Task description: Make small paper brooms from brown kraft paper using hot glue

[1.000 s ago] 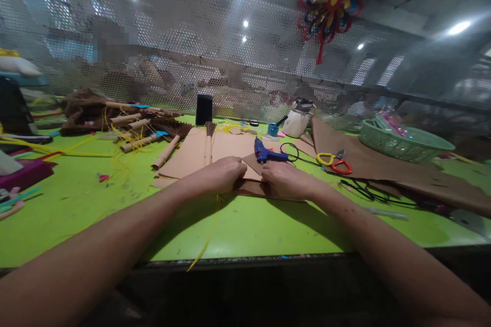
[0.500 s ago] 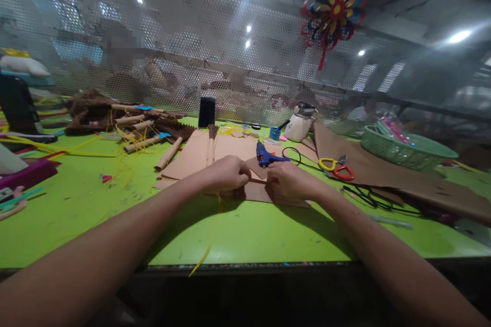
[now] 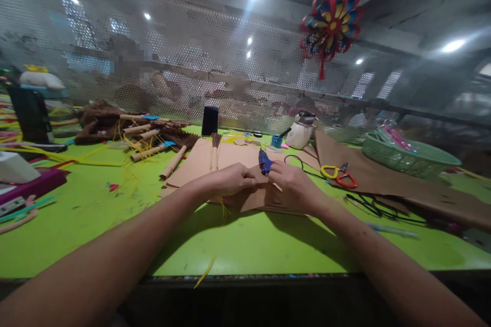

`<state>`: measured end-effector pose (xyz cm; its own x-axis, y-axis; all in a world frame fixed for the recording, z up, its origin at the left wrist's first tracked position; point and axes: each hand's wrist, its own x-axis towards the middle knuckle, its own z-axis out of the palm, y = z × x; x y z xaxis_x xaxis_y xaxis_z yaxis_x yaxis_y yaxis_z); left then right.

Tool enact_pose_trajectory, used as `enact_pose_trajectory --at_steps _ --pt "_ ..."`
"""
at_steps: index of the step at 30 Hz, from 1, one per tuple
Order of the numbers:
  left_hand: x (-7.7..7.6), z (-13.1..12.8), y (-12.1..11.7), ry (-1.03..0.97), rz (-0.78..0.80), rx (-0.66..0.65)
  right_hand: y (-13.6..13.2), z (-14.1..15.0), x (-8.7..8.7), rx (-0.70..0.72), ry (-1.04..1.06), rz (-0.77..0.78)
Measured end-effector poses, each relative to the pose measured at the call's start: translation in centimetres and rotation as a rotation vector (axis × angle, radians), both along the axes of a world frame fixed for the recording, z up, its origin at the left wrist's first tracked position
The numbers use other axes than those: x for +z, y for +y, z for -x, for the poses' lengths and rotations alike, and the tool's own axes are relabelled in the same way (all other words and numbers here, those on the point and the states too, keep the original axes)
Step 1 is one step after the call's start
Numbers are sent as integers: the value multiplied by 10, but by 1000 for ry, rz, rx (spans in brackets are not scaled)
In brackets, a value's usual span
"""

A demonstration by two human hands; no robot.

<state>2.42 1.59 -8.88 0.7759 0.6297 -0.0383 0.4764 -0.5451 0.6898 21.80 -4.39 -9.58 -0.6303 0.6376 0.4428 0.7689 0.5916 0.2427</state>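
Note:
My left hand [image 3: 235, 180] pinches the left side of a small piece of brown paper [image 3: 251, 198]. My right hand [image 3: 293, 184] is closed on the right of the same piece, its fingertips partly hidden. The piece stands tilted above a stack of larger brown paper sheets [image 3: 194, 161] on the green table. Just beyond my right fingers lies a blue glue gun [image 3: 264, 162], partly covered by that hand. A rolled paper tube with a fringed end [image 3: 214, 156] rests on the sheets, left of the glue gun.
Several paper tubes [image 3: 148, 153] with yellow strands lie at the left. A phone [image 3: 210, 120] stands at the back. Scissors [image 3: 346, 180], a large brown sheet [image 3: 387, 184] and a green basket [image 3: 410, 156] are at the right. A white jug [image 3: 299, 134] stands behind.
The small paper piece has turned from nearly edge-on to showing its broad face. My right hand has risen slightly beside the glue gun. The whole view has shifted a little.

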Motion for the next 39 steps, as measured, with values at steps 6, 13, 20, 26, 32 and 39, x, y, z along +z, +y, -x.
enact_pose_trajectory --at_steps 6,13,20,26,32,39 --pt "-7 2 5 -15 -8 14 -3 1 6 33 212 193" --pt "-4 -1 -4 -35 -88 -5 3 -5 9 -25 436 592" --pt "-2 -1 -9 -55 -100 14 5 -7 12 -37 636 739" --pt "0 1 -11 -66 -158 50 3 -9 14 22 553 712" --pt "-2 -2 -13 -65 -214 35 1 -6 6 89 374 570" --pt "1 4 -11 -91 -75 -52 2 -9 5 129 311 460"
